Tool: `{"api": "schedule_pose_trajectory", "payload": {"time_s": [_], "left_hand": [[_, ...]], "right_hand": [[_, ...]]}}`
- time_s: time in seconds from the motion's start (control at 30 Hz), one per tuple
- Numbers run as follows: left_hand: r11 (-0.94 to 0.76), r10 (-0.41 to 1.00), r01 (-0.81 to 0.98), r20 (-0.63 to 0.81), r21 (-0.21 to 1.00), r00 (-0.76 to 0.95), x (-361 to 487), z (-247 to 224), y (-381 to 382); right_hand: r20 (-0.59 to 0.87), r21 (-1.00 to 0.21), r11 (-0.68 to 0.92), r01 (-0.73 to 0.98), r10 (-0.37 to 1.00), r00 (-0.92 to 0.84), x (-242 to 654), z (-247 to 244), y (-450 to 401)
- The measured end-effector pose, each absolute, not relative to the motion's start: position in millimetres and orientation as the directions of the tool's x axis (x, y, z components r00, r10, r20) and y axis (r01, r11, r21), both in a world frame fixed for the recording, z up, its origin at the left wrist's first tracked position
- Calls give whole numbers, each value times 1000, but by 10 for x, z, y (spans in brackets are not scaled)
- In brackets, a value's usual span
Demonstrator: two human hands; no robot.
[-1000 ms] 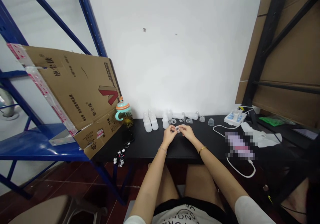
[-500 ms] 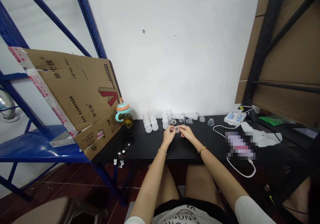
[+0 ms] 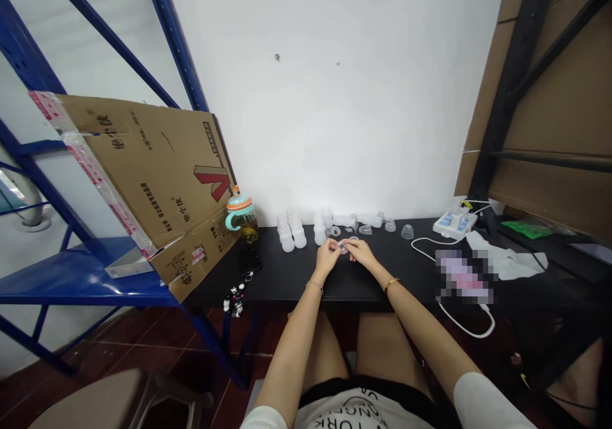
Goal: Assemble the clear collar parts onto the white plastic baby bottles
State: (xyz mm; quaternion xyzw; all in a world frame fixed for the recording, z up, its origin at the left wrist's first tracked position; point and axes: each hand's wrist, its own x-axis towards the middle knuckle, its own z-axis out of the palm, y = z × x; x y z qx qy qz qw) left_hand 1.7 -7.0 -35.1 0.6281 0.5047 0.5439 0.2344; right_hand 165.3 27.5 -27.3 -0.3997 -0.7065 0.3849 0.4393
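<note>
Over the black table (image 3: 287,281), my left hand (image 3: 327,254) and my right hand (image 3: 360,252) meet fingertip to fingertip. Between them they pinch a small translucent ring (image 3: 343,249), closed on its opposite sides; its finer detail is too small to make out. Just behind lies another clear ring (image 3: 335,231) among small clear parts. White baby bottles (image 3: 319,232) stand to the left of my hands, including a pair (image 3: 287,241) farther left. Clear dome caps (image 3: 407,231) rest at the back right, apart from my hands.
A lidded teal mug (image 3: 245,222) and a dark phone (image 3: 249,261) with a charm strap are on the left, beside a big cardboard box (image 3: 157,167). To the right are a power strip (image 3: 453,222), white cable, crumpled white sheet (image 3: 509,255) and a blurred-out object.
The whole view has shifted slightly, so things sit a little farther right in the picture. Both hands still hold the ring, with only slight finger movement.
</note>
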Motion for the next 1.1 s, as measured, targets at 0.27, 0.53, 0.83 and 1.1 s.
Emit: {"api": "schedule_pose_trajectory", "payload": {"time_s": [0.27, 0.53, 0.83, 1.1], "left_hand": [[-392, 878, 383, 464, 836, -115, 23, -352, -73], [-380, 882, 406, 458, 831, -112, 6, -390, -24], [-390, 876, 411, 469, 824, -109, 20, -343, -68], [-378, 886, 388, 450, 841, -112, 30, -300, -121]], "right_hand": [[318, -878, 403, 259, 895, -314, 1668, -288, 282], [321, -874, 408, 263, 892, -318, 1669, -291, 285], [343, -870, 427, 248, 884, -318, 1663, -283, 295], [292, -903, 367, 225, 906, -306, 1669, -266, 289]]}}
